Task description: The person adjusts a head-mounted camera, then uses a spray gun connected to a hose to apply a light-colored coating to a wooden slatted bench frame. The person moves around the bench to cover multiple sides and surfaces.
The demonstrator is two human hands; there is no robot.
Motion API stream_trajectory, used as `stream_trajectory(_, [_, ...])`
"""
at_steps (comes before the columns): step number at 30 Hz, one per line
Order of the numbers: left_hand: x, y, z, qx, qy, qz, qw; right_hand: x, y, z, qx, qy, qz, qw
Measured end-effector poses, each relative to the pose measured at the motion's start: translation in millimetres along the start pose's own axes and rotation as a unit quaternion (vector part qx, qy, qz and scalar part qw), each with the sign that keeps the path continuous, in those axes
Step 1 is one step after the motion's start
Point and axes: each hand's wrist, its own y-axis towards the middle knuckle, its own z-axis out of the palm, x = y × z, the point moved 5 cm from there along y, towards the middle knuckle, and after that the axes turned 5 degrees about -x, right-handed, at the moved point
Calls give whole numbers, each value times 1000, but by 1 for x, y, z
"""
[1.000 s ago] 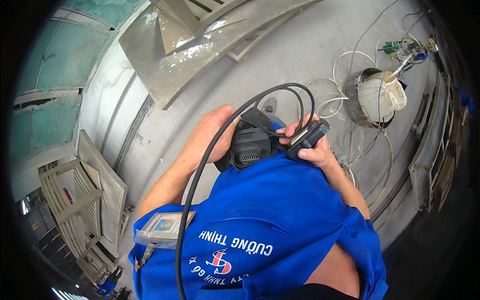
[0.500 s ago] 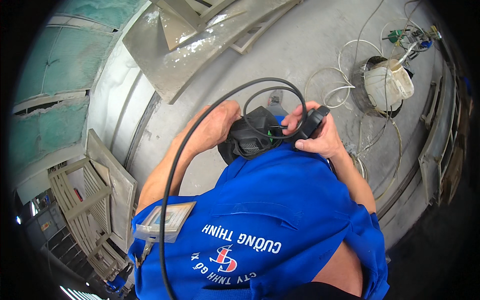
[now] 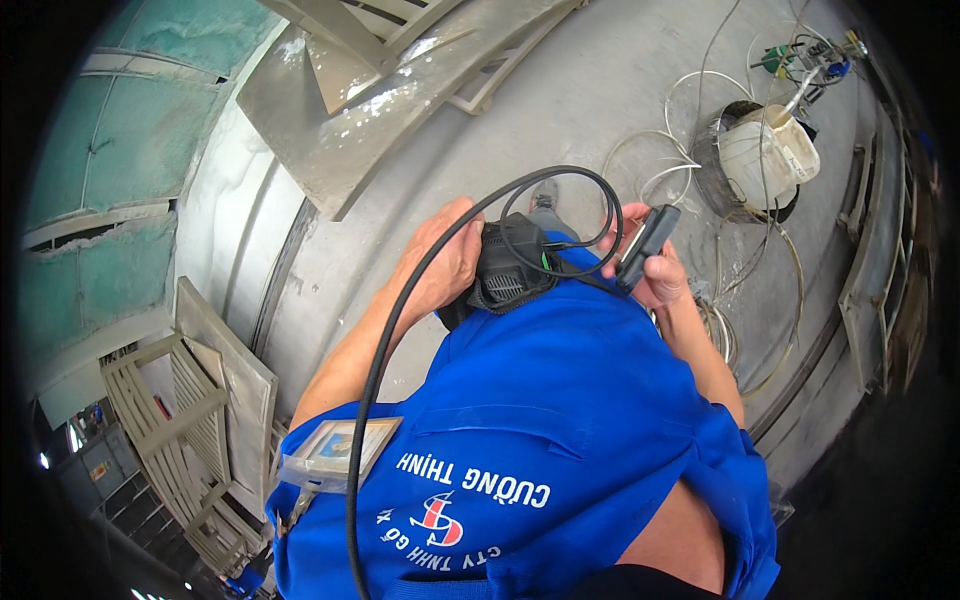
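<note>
Shifted slightly leftward against the blue shirt [image 3: 560, 400] since earlier: black power tool [image 3: 505, 268], body clasped in left hand [image 3: 440, 265], right hand [image 3: 655, 270] closed on its black plug block [image 3: 648, 245], apparently gathering the looped cord [image 3: 560, 200].

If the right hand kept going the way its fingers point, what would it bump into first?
Probably the black power tool. The right hand holds a black plug, fingers pointing left toward the tool the left hand grips, though depth is unclear.
</note>
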Motion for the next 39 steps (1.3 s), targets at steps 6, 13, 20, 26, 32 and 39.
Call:
stream_trajectory(6, [11, 13, -3, -12, -8, 13, 1000, -22, 3, -41, -240, -101, 61, 964])
stream_trajectory(13, [21, 25, -8, 12, -16, -53, 998, -16, 71, 27, -117, -265, 117, 950])
stream_trajectory(20, [35, 41, -10, -33, -43, -44, 998, 0, 125, 79, 82, -559, 117, 817])
stream_trajectory(26, [53, 58, -15, -58, -34, -22, 998, -4, 143, 110, 141, -694, 69, 703])
stream_trajectory(32, [67, 68, -32, -57, -27, 13, 998, -1, 184, 106, 112, -701, 127, 693])
stream_trajectory(39, [87, 82, -43, -22, -17, -12, 1000, -27, 204, 91, 11, -558, 263, 787])
